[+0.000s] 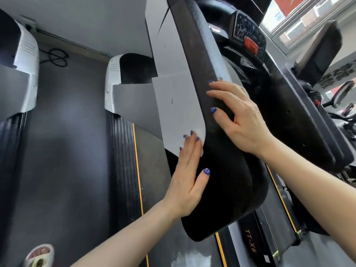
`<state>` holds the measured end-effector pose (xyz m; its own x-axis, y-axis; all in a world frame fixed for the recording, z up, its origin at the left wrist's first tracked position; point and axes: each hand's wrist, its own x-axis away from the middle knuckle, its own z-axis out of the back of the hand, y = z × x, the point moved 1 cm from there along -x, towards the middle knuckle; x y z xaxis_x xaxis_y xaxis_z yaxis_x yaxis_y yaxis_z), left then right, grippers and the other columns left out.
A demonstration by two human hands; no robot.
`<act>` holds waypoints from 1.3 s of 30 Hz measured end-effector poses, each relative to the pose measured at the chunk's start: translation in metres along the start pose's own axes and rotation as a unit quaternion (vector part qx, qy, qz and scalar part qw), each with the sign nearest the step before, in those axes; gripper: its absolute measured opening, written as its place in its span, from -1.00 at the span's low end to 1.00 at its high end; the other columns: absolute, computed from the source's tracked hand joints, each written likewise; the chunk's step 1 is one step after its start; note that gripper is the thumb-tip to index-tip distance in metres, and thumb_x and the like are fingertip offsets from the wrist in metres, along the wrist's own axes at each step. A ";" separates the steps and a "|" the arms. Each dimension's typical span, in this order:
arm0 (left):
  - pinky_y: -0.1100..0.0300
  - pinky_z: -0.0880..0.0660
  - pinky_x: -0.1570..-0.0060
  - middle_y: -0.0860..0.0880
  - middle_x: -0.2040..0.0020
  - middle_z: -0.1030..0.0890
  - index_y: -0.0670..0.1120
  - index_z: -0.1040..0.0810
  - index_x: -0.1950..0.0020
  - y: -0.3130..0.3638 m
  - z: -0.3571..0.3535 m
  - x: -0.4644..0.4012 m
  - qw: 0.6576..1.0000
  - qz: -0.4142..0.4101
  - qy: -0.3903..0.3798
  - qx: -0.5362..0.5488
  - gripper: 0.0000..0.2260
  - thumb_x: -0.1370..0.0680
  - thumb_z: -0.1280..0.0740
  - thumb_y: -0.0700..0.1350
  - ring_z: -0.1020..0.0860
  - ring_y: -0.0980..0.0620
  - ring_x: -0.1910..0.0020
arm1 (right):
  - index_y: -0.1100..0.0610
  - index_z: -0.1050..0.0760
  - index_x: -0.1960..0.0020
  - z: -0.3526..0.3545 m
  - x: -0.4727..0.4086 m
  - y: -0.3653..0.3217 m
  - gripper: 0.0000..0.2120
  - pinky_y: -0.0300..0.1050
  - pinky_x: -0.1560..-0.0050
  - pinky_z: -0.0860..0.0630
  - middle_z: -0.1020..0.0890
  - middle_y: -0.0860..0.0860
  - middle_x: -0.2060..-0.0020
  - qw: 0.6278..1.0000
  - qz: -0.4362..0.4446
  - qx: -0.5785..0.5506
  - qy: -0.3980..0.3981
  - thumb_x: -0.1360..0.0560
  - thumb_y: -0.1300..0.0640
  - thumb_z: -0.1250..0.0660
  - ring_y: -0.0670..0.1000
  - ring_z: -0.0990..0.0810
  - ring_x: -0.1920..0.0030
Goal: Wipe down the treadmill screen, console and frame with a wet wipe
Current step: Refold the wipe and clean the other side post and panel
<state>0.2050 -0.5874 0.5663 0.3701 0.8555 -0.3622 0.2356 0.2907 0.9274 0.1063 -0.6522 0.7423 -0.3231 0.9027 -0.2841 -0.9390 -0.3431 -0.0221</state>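
Note:
The treadmill's grey side panel (179, 105) and its black padded handrail (227, 170) run down the middle of the view. My left hand (189, 174) lies flat against the panel's lower corner, fingers straight. It presses a white wet wipe (201, 152), of which only an edge shows beside the fingers. My right hand (237, 116) rests on top of the black handrail with fingers spread and holds nothing. The console (248, 33) with its red button (251, 45) is at the upper right; the screen is mostly out of view.
The belt and a side rail marked TT-X6 (250, 241) lie below the handrail. A second treadmill (19, 60) stands at the left, with dark floor and a coiled cable (55, 56) between. A patterned shoe (39, 255) shows at the bottom left. Windows are at the upper right.

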 end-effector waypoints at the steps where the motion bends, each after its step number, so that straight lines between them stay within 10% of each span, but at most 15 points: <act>1: -0.10 0.11 -0.60 0.05 -0.66 0.13 -0.11 0.06 -0.64 0.009 -0.001 -0.006 1.000 -0.016 -0.003 -0.001 -0.42 -0.69 -0.06 0.03 0.17 -0.01 -0.64 | 0.24 -0.55 -0.29 0.000 0.000 0.000 -0.70 0.01 -0.47 -0.30 -0.52 0.08 -0.36 1.000 0.001 0.000 0.004 -0.57 0.24 -0.31 0.07 -0.39 -0.44; 27: 0.06 0.12 -0.60 0.19 -0.61 0.09 0.05 0.11 -0.63 -0.072 0.034 -0.077 0.977 0.185 0.082 0.074 -0.40 -0.61 -0.01 0.06 0.10 0.27 -0.58 | 0.22 -0.59 -0.23 0.000 0.000 0.000 -0.72 0.17 -0.40 -0.38 -0.57 0.04 -0.30 0.999 -0.035 -0.022 -0.005 -0.54 0.22 -0.33 0.04 -0.45 -0.42; 39: -0.05 0.12 -0.58 0.08 -0.66 0.15 -0.10 0.10 -0.64 -0.027 -0.001 0.011 0.998 0.044 0.013 0.053 -0.40 -0.70 0.03 0.17 0.17 -0.01 -0.64 | 0.25 -0.60 -0.21 -0.001 0.001 0.000 -0.73 0.12 -0.40 -0.40 -0.58 0.06 -0.28 0.999 -0.022 -0.027 0.017 -0.54 0.22 -0.34 0.06 -0.48 -0.38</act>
<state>0.2020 -0.5852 0.5375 0.3711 0.8869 -0.2753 0.2972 0.1675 0.9400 0.1062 -0.6516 0.7410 -0.2767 0.9081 -0.3142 -0.9442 -0.3177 -0.0865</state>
